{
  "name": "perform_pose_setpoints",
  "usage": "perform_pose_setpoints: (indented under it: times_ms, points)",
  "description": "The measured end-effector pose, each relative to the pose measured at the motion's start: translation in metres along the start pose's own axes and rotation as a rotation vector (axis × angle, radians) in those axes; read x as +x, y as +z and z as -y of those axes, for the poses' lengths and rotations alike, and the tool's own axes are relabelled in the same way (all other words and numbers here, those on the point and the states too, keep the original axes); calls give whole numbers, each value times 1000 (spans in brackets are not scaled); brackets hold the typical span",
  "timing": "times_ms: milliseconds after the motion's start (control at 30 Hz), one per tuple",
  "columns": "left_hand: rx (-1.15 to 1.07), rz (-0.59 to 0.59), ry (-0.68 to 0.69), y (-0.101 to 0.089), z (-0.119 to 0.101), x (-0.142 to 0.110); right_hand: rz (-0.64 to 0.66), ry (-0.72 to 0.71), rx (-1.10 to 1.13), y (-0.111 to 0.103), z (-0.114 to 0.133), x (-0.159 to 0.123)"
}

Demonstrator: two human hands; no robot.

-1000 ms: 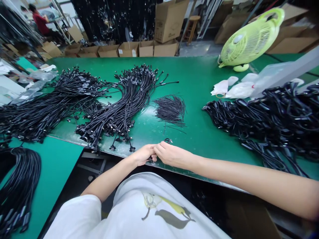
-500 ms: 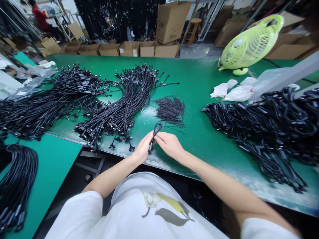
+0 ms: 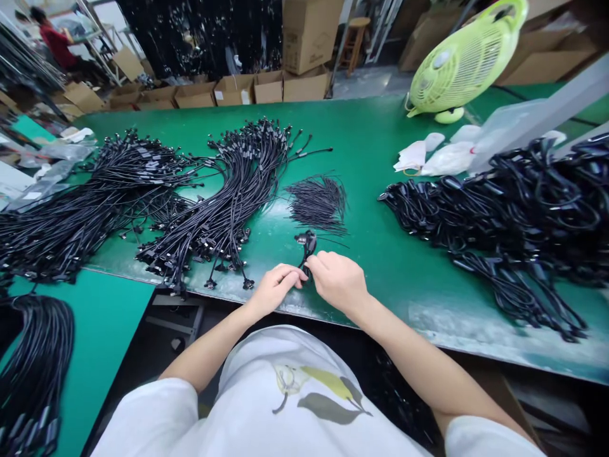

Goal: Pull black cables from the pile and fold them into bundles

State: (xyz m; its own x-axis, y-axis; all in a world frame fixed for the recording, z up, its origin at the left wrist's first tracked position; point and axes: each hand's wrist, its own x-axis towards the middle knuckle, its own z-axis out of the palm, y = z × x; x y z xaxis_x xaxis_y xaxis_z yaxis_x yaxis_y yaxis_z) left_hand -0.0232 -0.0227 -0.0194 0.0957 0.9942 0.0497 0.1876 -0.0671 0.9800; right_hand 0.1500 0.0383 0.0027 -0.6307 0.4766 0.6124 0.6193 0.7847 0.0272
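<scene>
A folded black cable [image 3: 307,242] is held between my two hands over the front of the green table, its connector end pointing away from me. My left hand [image 3: 280,284] pinches it from the left, thumb and fingers pressed together. Closed around it from the right is my right hand [image 3: 339,279]; its fingers hide part of the cable. Just beyond lies a heap of short thin black ties [image 3: 318,202]. Left of that spreads a bundle of straight black cables with connectors [image 3: 238,184].
Another long cable bundle [image 3: 118,171] lies farther left, and more cables [image 3: 38,355] hang over a lower green surface. Coiled cables [image 3: 499,216] are piled at right. A green fan [image 3: 461,60] and plastic bags [image 3: 447,158] stand behind them. Cardboard boxes [image 3: 235,91] line the far edge.
The cable has turned so its connector end now points away from me. My right hand has curled into a closed grip beside it. The whole view has shifted slightly.
</scene>
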Motion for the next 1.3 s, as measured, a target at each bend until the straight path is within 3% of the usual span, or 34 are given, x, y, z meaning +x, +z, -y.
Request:
perform_pose_setpoints:
  times_ms: [67,133,200,267,367,433,533,600,733,867,933,1033,1133,1300]
  points:
    - [-135,-69,-98,2,7,4,-29,-77,-23,-3,12,-3]
    - [-379,-48,-251,1,10,8,-13,-107,45,-2,23,-8]
    - [-608,-15,-371,-5,8,13,44,-86,154,2,31,-14]
    - [-702,-42,-368,-11,0,15,125,12,283,7,31,-20]
    - [-534,-13,-231,-15,-15,11,288,250,521,13,17,-23]
    - [-262,130,-160,-11,-21,4,357,372,629,14,4,-22]
    - [58,286,-141,2,-13,-4,352,435,600,9,-7,-20]
    - [29,250,-218,9,0,-5,328,412,526,3,-6,-20]
    - [-351,99,-376,10,20,3,318,343,605,-4,6,-20]
    - [-479,6,-171,8,11,7,371,491,1020,9,11,-22]
    - [-393,12,-53,10,3,5,409,673,1287,20,11,-25]
    - [-151,68,15,14,-2,-1,465,873,1553,30,10,-30]
    - [35,76,4,11,2,-3,509,732,1336,18,10,-32]
    - [335,31,-22,4,11,-1,261,363,345,-22,12,-26]
